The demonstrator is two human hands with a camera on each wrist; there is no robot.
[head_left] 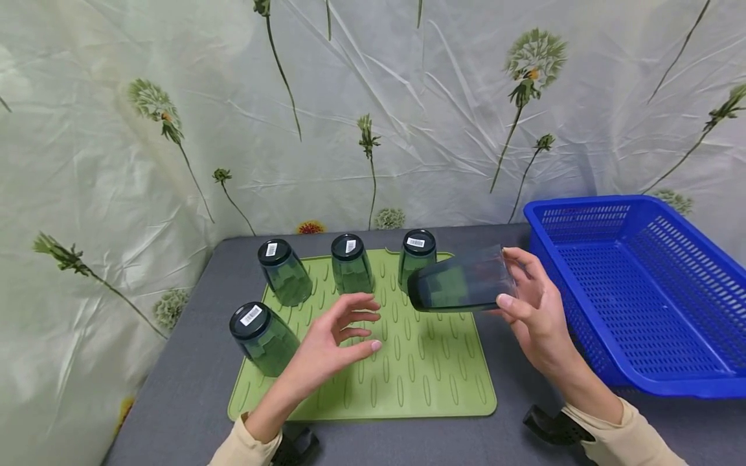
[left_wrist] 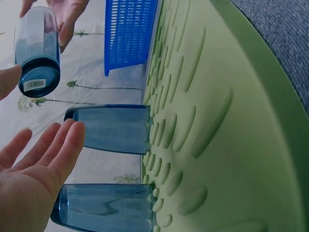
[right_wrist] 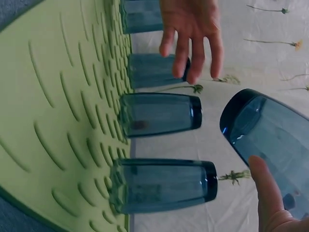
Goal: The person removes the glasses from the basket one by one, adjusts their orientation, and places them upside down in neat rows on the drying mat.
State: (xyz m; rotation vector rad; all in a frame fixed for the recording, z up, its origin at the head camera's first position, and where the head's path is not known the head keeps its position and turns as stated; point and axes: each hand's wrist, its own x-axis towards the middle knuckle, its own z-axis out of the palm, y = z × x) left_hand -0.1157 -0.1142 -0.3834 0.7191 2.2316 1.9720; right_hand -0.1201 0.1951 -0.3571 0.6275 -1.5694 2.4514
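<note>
My right hand (head_left: pixel 527 304) grips a dark blue-green tumbler (head_left: pixel 462 283) on its side, above the right part of the green ribbed mat (head_left: pixel 419 362); its base points left. The same tumbler (left_wrist: pixel 36 48) (right_wrist: pixel 270 145) shows in both wrist views, with my right thumb (right_wrist: pixel 265 186) on its wall. My left hand (head_left: pixel 344 333) hovers over the mat's middle, fingers spread and relaxed, holding nothing. Several more tumblers stand upside down on the mat: three along the back (head_left: pixel 284 272) (head_left: pixel 351 263) (head_left: pixel 416 257) and one at the front left (head_left: pixel 262 338).
A blue perforated plastic basket (head_left: pixel 641 291) sits on the grey tabletop to the right of the mat. A floral sheet hangs behind the table. The table's left edge (head_left: pixel 175 349) runs close to the mat.
</note>
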